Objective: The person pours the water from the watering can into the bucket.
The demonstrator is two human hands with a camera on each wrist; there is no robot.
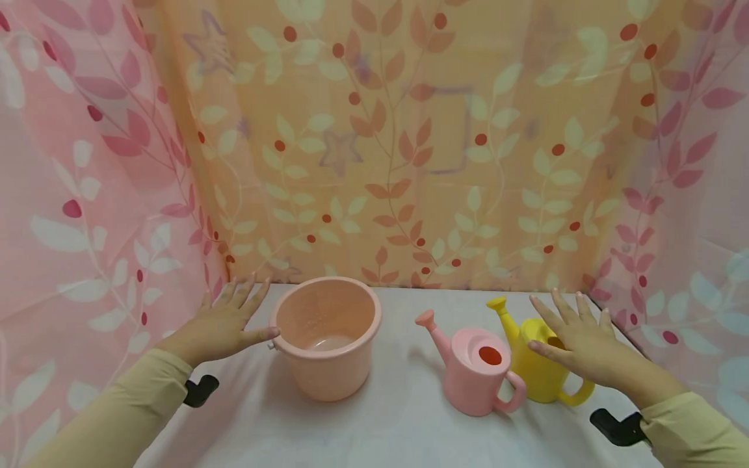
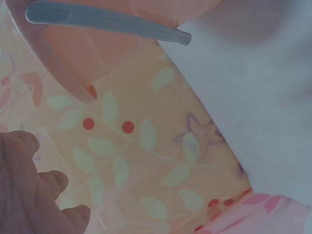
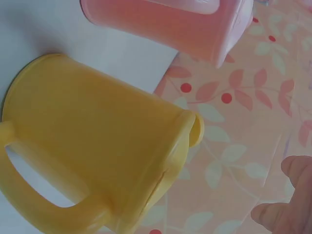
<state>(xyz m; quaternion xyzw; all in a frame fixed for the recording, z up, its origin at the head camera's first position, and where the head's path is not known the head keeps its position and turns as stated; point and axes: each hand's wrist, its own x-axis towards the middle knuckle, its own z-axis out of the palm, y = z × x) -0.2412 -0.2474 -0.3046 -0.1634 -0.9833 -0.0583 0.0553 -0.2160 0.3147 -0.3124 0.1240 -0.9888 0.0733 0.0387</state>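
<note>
A peach bucket stands upright on the white table. My left hand is spread beside its left rim, the thumb close to the rim; whether they touch I cannot tell. The bucket's grey handle crosses the top of the left wrist view. To the right stand a pink watering can and, just behind it, a yellow watering can, both with spouts toward the back left. Over the yellow can, my right hand hovers with fingers spread, hiding part of its top. Neither hand holds anything.
The white tabletop lies under everything. An orange leaf-patterned curtain hangs at the back edge, with pink curtains on the left and right. The two cans stand very close together.
</note>
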